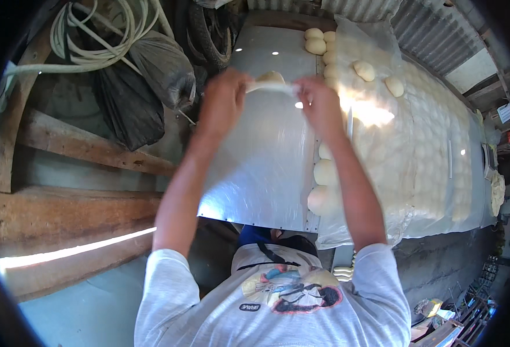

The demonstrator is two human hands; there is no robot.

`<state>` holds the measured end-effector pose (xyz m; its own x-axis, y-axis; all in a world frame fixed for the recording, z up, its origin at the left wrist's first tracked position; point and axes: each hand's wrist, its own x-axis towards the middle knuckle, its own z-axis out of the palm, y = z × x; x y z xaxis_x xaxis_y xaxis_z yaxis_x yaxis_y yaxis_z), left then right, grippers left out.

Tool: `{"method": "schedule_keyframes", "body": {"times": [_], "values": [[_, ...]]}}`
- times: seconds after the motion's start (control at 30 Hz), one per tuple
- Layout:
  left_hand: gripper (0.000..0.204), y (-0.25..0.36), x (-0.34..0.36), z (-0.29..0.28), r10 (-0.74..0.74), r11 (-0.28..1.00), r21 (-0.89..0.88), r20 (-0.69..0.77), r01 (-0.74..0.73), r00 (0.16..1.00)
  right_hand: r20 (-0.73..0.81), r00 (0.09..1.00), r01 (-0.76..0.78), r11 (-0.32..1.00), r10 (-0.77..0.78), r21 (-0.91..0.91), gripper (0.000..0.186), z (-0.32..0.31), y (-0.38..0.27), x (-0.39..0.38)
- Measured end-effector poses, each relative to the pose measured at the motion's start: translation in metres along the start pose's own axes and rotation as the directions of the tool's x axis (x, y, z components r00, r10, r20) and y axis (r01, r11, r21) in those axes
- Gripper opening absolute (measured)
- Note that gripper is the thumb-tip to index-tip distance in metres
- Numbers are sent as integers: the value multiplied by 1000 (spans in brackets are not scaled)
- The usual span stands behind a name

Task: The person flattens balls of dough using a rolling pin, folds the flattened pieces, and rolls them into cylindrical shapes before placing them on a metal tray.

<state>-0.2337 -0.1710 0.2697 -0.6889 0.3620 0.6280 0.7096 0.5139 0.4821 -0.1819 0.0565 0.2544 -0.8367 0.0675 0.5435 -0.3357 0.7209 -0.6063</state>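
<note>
A pale, flattened piece of dough (271,84) is stretched between my two hands, held up over the far part of a shiny metal tabletop (255,150). My left hand (225,103) pinches its left end, and my right hand (322,107) pinches the right end. Both hands are slightly blurred by motion. Close to my right hand, round dough balls (325,172) line the edge of a clear plastic sheet (376,214). Many more balls show dimly beneath it. Two dough pieces, one a rounded lump (363,70), lie farther right on the sheet.
On the left, a coiled pale hose (102,55) and dark plastic bags (130,107) hang beside wooden beams (76,217). A tyre (209,34) stands past the table's far left corner. Corrugated metal sheeting (434,34) borders the far right. Assorted clutter (440,315) sits at the lower right.
</note>
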Motion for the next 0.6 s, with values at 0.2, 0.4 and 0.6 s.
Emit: {"method": "schedule_keyframes", "body": {"times": [0.2, 0.4, 0.6], "values": [[43, -66, -307, 150, -171, 940, 331, 258, 79, 951, 311, 940, 31, 870, 143, -492, 48, 129, 89, -292], [56, -6, -305, 121, -335, 921, 316, 347, 227, 876, 454, 861, 81, 821, 228, -565, 60, 107, 66, -287], [56, 11, -304, 111, -397, 891, 395, 445, 222, 803, 463, 853, 91, 804, 242, -588, 58, 101, 64, -295]]}}
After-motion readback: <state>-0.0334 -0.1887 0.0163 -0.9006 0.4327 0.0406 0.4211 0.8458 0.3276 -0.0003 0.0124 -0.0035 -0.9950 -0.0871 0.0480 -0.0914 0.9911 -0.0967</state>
